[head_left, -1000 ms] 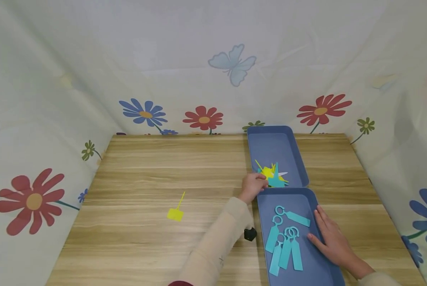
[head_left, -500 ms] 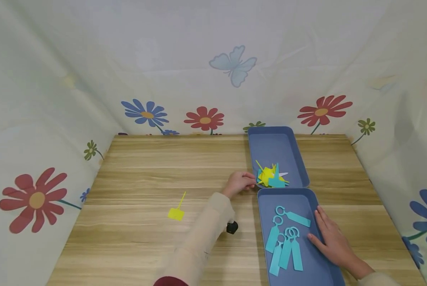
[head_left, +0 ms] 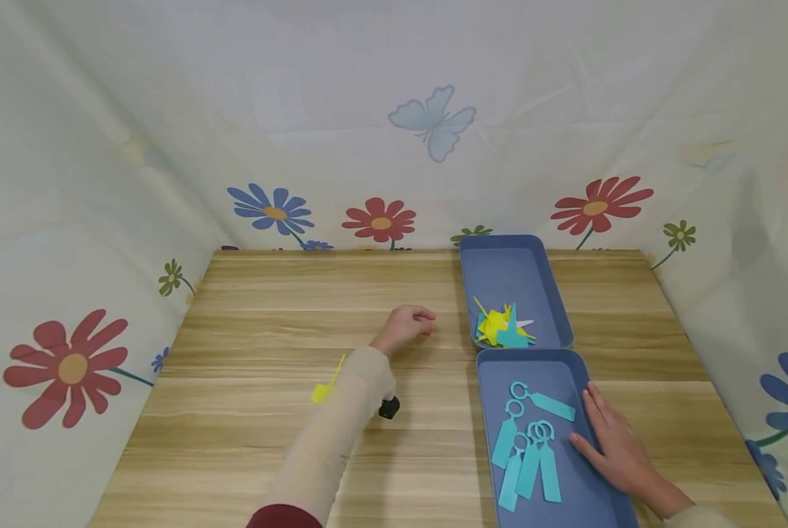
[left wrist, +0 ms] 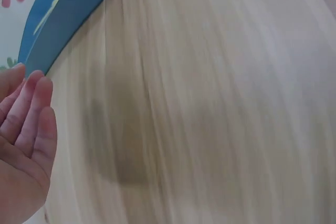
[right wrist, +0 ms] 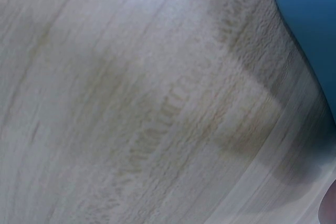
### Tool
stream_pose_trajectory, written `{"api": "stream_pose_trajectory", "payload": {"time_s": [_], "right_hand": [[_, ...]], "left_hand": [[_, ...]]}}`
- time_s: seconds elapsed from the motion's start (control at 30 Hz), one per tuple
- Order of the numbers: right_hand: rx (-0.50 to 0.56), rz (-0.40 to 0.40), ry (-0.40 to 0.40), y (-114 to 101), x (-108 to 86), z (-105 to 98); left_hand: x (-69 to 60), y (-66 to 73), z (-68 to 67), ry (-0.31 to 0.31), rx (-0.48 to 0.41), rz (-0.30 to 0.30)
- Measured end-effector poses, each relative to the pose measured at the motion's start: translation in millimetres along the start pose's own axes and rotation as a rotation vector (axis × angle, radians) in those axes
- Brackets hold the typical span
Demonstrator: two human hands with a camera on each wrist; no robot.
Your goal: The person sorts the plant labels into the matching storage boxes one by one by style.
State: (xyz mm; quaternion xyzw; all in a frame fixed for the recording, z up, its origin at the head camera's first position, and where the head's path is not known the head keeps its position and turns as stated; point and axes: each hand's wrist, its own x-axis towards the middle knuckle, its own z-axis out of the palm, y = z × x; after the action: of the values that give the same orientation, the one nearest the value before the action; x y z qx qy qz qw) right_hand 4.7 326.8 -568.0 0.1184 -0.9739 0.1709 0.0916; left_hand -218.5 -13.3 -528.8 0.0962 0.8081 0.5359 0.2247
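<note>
My left hand (head_left: pixel 407 327) hangs over the table, left of the far tray, with loosely bent fingers and nothing in them; the left wrist view shows its bare palm (left wrist: pixel 26 156). A yellow tag (head_left: pixel 323 391) with a thin stem lies on the table, partly hidden behind my left sleeve. My right hand (head_left: pixel 621 447) rests with straight fingers along the right rim of the near blue tray (head_left: pixel 591 484). Several turquoise hook-ended tags (head_left: pixel 528 469) lie in that tray. In the far blue tray (head_left: pixel 506 271), yellow tags (head_left: pixel 492 325) and a turquoise tag (head_left: pixel 513 336) are piled at the near end.
The two trays stand end to end on the right half of the wooden table (head_left: pixel 268 293). A black wrist device (head_left: pixel 389 408) sits under my left cuff. A flower-printed curtain (head_left: pixel 341 110) encloses the table's back and sides.
My left hand has drawn away from the pile in the far tray and moved left over the table, its sleeve now covering part of the yellow tag. My right hand stays put.
</note>
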Motion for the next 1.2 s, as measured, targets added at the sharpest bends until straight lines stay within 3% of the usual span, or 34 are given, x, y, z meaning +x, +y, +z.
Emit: {"api": "stream_pose_trajectory", "payload": {"time_s": [0.23, 0.63, 0.9, 1.1, 1.2], "right_hand": [[0.007, 0.017, -0.011, -1, -0.5, -1], [0.015, 0.009, -0.011, -1, -1.0, -2], [0.007, 0.014, -0.014, -1, -1.3, -2], [0.034, -0.008, 0.010, -2, -0.2, -3], [0.037, -0.008, 0.005, -3, -0.2, -2]], "left_hand": [[-17.8, 0.7, -38.8, 0.069, 0.236, 0.011], [-44.7, -24.7, -95.1, 0.076, 0.535, 0.015], [-67.2, -35.3, -114.4, 0.034, 0.664, 0.041], [-85.1, -51.1, -119.4, -0.011, 0.852, 0.068], [-94.4, -60.1, -119.7, -0.040, 0.900, 0.053]]}}
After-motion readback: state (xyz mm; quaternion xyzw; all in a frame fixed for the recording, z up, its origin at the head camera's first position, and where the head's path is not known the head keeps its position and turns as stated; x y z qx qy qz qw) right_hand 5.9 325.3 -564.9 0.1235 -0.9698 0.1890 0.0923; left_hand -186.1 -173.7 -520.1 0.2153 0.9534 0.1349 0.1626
